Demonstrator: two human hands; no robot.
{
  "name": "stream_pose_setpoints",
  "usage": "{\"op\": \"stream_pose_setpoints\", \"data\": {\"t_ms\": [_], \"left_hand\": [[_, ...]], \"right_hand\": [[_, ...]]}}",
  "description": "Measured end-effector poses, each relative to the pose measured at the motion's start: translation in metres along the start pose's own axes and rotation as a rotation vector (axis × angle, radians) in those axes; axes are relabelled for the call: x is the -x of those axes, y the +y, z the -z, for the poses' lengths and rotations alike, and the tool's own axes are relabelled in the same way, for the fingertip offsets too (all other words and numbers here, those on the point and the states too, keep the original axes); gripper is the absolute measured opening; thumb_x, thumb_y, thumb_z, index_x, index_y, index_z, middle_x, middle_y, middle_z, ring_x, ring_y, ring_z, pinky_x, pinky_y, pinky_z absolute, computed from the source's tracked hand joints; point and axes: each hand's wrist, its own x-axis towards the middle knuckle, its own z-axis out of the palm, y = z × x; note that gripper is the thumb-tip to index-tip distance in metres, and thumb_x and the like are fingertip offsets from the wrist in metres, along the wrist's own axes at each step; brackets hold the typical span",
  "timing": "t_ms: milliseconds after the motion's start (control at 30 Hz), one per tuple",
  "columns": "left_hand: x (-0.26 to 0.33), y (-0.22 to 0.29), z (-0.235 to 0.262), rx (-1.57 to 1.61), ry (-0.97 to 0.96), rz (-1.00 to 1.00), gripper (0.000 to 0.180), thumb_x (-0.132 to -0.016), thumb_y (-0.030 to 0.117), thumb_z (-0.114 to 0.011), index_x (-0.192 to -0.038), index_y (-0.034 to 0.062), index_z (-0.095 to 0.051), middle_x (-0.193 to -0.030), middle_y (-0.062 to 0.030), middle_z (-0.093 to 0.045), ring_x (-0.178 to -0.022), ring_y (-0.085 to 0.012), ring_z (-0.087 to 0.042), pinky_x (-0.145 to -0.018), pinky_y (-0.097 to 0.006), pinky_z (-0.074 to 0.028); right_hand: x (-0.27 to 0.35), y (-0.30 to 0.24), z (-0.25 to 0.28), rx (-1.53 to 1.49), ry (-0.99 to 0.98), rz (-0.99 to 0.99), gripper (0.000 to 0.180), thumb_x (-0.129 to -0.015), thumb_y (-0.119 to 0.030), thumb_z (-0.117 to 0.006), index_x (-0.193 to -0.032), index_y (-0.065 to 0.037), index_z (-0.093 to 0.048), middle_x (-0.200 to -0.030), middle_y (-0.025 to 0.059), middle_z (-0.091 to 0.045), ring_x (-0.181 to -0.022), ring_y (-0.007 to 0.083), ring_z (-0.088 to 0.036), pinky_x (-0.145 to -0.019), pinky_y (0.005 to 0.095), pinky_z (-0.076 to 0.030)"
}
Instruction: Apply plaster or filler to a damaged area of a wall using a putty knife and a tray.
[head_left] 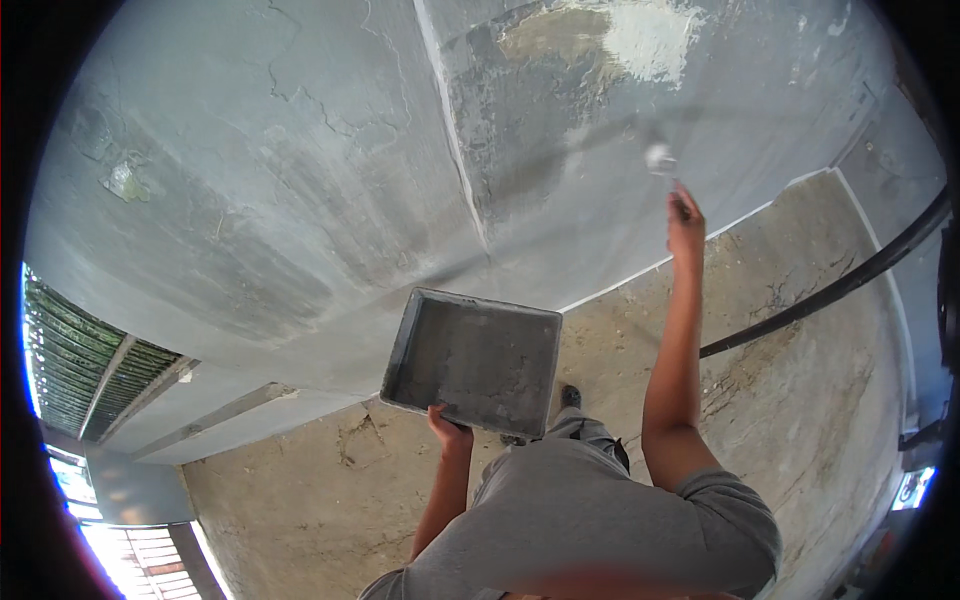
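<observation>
My left hand [450, 431] grips the near rim of a shallow grey rectangular tray [470, 362], its thumb over the edge. Inside, the tray's bottom is grey and smeared. Stretched forward and up, my right hand [686, 225] is closed round the handle of a small hand tool [661, 160]. The tool's head looks whitish and is blurred, so I cannot make out whether it is a brush or a scraper. It is close to the grey wall [580, 190]; contact is not clear. Higher on that wall is a rough white patch [650, 40] beside a tan one.
A pale vertical seam [445, 110] and thin cracks run across the wall. The stained, cracked concrete floor [300, 500] lies below. A dark curved bar or hose [830, 300] crosses at the right. Slatted openings [80, 350] are at the left.
</observation>
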Motion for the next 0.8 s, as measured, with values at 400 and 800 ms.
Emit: {"op": "stream_pose_setpoints", "data": {"t_ms": [400, 800], "left_hand": [[0.009, -0.006, -0.009, -0.054, -0.051, 0.007, 0.042, -0.072, 0.030, -0.057, -0.109, 0.0100, -0.059, -0.107, -0.0053, -0.062, -0.103, -0.0272, -0.058, -0.089, -0.042, -0.046], [0.008, 0.001, -0.010, 0.022, 0.007, 0.054, 0.037, -0.081, 0.032, -0.055, -0.109, 0.0078, -0.060, -0.105, -0.0085, -0.065, -0.101, -0.0273, -0.060, -0.092, -0.041, -0.047]], "right_hand": [[0.152, -0.069, -0.080, 0.034, -0.819, 0.290, 0.039, -0.096, -0.021, -0.061, -0.134, -0.016, -0.058, -0.115, 0.0140, -0.069, -0.079, 0.0175, -0.066, -0.073, 0.0300, -0.052], [0.219, -0.039, -0.079, 0.342, -1.082, 0.301, 0.036, -0.090, -0.028, -0.069, -0.116, -0.004, -0.067, -0.108, 0.0191, -0.069, -0.099, 0.0340, -0.068, -0.081, 0.0364, -0.054]]}}
